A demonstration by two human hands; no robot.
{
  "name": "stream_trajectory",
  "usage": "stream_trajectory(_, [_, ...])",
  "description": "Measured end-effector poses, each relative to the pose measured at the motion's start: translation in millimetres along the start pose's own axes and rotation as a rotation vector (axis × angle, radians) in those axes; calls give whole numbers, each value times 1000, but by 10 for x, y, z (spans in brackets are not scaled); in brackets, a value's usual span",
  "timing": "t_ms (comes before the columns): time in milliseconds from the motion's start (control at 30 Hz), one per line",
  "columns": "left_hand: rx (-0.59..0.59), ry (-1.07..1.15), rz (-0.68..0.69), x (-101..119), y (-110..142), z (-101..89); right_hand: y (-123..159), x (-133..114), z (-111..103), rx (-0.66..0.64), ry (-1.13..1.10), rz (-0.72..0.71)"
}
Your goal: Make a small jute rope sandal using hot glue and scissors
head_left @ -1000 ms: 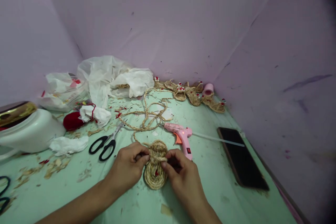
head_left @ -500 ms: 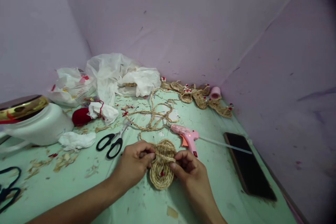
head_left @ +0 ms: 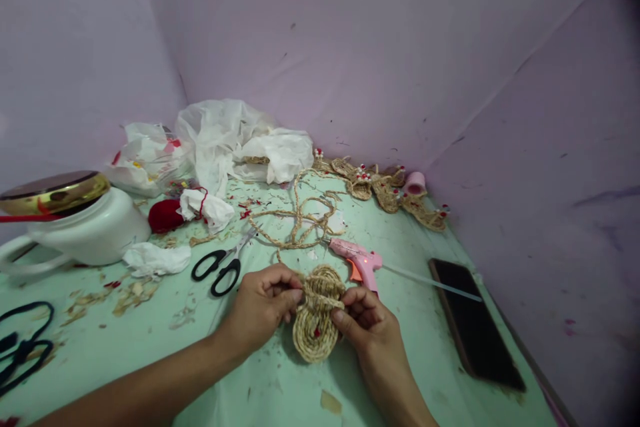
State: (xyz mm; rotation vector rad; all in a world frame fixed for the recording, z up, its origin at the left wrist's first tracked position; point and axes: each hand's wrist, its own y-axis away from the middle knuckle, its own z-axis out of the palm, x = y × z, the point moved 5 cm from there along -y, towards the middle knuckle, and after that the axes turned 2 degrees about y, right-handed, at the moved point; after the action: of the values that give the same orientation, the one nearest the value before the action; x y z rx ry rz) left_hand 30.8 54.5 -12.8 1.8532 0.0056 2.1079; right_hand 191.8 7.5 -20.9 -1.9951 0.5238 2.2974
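Observation:
A coiled sole-shaped piece of braided straw (head_left: 316,333), with a small red spot on its lower coil, is held above the green table between my two hands. My left hand (head_left: 270,300) pinches the braided straw cord at the piece's left side, near its narrow middle. On the right side, my right hand (head_left: 367,320) grips the strand that crosses the middle, thumb and fingers closed on it. From the piece, the loose braided cord (head_left: 295,240) runs back and lies in loops on the table. Just behind, a pink glue gun (head_left: 357,260) rests with a clear glue stick in it.
Black-handled scissors (head_left: 220,270) lie left of the glue gun. A dark phone (head_left: 475,327) is at the right. Finished straw pieces (head_left: 385,193) line the back wall. White plastic bags (head_left: 230,140), red yarn (head_left: 166,215) and a white lidded pot (head_left: 95,230) stand at back left.
The whole view has shifted slightly, so things appear a little further right. Both hands keep their pinch on the straw piece, with hardly any movement.

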Motion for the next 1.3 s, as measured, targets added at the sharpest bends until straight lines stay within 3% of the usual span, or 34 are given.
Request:
stream_trajectory(200, [-17, -10, 73, 43, 33, 18, 19, -18, 10, -10, -8, 8])
stream_trajectory(533, [-62, 38, -41, 19, 3, 37, 17, -23, 32, -23, 53, -41])
stream_trajectory(767, [-81, -100, 11, 72, 68, 35, 73, 18, 137, -149, 117, -35])
stream_trajectory(867, [-104, -154, 39, 48, 77, 22, 69, -47, 139, -183, 262, -125])
stream_trajectory(1067, [-119, -188, 33, -19, 54, 8, 143, -243, 29, 52, 831, -371])
stream_trajectory(1200, [-114, -198, 40, -11, 51, 4, 206, -260, 25, 111, 832, -399])
stream_trajectory(1300, [-126, -203, 44, -5, 42, 7, 202, -220, 19, 80, 726, -281])
